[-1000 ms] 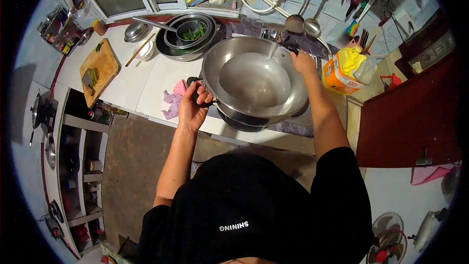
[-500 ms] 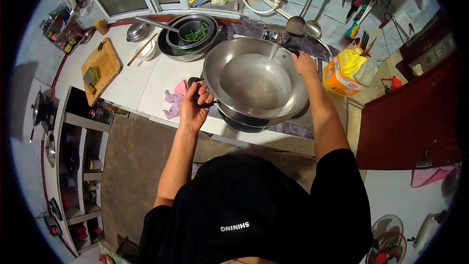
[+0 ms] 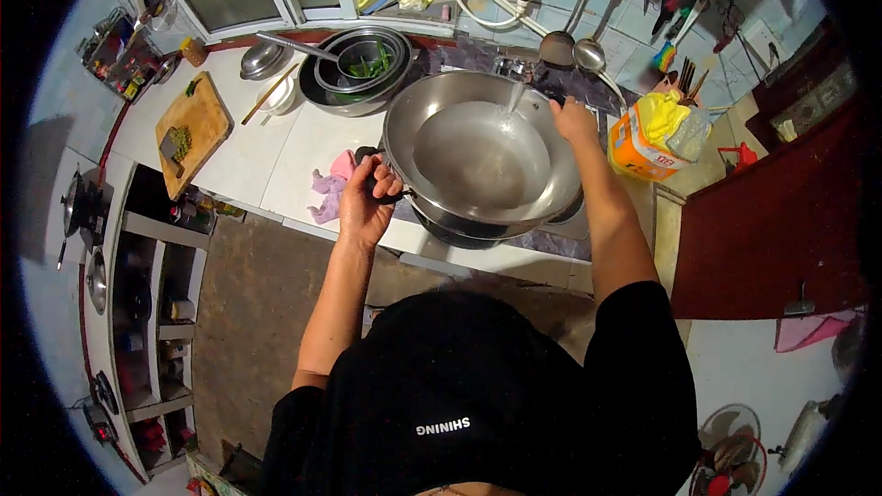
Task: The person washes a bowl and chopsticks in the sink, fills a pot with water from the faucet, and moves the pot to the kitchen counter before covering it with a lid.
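A wide steel wok (image 3: 482,207) with cloudy water (image 3: 478,156) in it sits over the counter by the back wall. A thin stream of water falls into its far side and ripples the surface. My left hand (image 3: 372,188) is closed around the wok's black handle at the near left. On the far right, my right hand (image 3: 575,119) grips the wok at its edge, apparently by a small side handle that the fingers mostly hide. A pink and lilac cloth (image 3: 329,188) lies on the counter beside my left hand.
Left of the wok stand nested bowls (image 3: 344,106) with green vegetables and a strainer, a white bowl (image 3: 277,94) with chopsticks, and a cutting board (image 3: 207,124) bearing a cleaver and chopped greens. An orange container (image 3: 634,152) stands right. Ladles (image 3: 557,49) hang on the wall.
The water surface ripples differently under the stream. Both hands keep their hold on the wok, and the view has shifted very slightly.
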The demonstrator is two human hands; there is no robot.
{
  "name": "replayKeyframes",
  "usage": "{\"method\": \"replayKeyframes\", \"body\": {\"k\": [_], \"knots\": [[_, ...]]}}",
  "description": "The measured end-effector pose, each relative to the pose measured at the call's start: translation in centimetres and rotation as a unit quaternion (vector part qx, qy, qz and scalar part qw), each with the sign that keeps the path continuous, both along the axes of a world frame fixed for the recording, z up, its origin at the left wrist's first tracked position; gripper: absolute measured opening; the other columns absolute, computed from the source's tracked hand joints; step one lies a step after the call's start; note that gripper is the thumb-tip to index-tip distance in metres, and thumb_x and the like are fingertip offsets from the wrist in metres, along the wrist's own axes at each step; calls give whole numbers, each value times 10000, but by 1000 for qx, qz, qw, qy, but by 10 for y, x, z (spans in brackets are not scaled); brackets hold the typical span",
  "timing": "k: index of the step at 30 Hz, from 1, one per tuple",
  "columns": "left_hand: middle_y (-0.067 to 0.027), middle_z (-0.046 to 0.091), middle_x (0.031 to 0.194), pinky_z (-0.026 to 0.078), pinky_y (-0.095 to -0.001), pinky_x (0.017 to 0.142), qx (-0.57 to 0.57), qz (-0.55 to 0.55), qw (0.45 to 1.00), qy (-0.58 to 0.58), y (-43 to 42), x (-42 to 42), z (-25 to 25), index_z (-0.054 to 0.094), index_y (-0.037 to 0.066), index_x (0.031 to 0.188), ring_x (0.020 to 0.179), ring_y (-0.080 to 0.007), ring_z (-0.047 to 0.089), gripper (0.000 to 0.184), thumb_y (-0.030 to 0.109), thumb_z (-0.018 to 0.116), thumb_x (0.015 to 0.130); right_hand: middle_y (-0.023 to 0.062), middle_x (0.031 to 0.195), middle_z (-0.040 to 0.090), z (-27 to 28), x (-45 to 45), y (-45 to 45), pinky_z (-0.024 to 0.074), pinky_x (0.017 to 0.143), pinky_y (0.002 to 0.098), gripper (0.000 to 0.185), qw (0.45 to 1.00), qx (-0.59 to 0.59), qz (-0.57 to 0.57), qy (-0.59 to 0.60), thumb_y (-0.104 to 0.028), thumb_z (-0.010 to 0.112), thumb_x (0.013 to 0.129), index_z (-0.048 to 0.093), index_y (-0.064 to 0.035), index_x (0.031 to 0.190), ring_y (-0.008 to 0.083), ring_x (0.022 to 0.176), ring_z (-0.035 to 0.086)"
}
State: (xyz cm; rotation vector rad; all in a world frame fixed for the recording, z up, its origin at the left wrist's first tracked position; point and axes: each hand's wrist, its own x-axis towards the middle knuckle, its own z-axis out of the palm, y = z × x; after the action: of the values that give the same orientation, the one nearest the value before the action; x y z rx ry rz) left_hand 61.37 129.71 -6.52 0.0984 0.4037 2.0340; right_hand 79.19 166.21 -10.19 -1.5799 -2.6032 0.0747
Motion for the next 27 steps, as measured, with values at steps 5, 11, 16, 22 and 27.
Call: {"method": "replayKeyframes", "body": {"k": [5, 11, 16, 22, 27], "knots": [[-7, 421, 656, 322, -222, 524, -8, 7, 1000, 4, 0, 3, 2, 465, 20, 928, 489, -70, 355, 155, 173, 440, 911, 234, 1050, 555, 0, 0, -1, 439, 812, 457, 556, 1000, 12, -2, -8, -486, 329, 877, 493, -2, 1094, 373, 952, 562], [-11, 421, 661, 322, -222, 525, -5, 5, 1000, 4, 0, 2, 1, 461, 24, 923, 488, -72, 352, 150, 173, 439, 912, 218, 1034, 571, -2, 0, 0, 438, 815, 452, 554, 1000, 23, -5, -11, -492, 329, 874, 507, -16, 1094, 352, 945, 573], [-12, 425, 665, 322, -223, 527, -5, 6, 1000, -1, 0, 2, 0, 461, 26, 921, 492, -73, 355, 144, 168, 444, 910, 268, 1056, 530, 3, 2, -2, 450, 797, 454, 566, 1000, 4, 13, -10, -483, 323, 882, 474, 25, 1081, 406, 945, 549], [-10, 418, 665, 319, -223, 528, 5, 2, 1000, 4, 1, 2, 2, 462, 20, 925, 491, -70, 343, 145, 163, 448, 908, 258, 1049, 542, 2, 1, -1, 444, 807, 455, 567, 1000, 4, 5, -3, -491, 328, 876, 481, 15, 1081, 403, 955, 546], [-8, 413, 664, 315, -222, 527, 3, 5, 1000, 4, 2, 3, 5, 465, 12, 929, 491, -68, 334, 149, 158, 449, 906, 259, 1043, 545, 3, 1, -2, 441, 810, 455, 569, 1000, 3, 2, -2, -494, 330, 873, 486, 13, 1079, 397, 961, 546]]}}
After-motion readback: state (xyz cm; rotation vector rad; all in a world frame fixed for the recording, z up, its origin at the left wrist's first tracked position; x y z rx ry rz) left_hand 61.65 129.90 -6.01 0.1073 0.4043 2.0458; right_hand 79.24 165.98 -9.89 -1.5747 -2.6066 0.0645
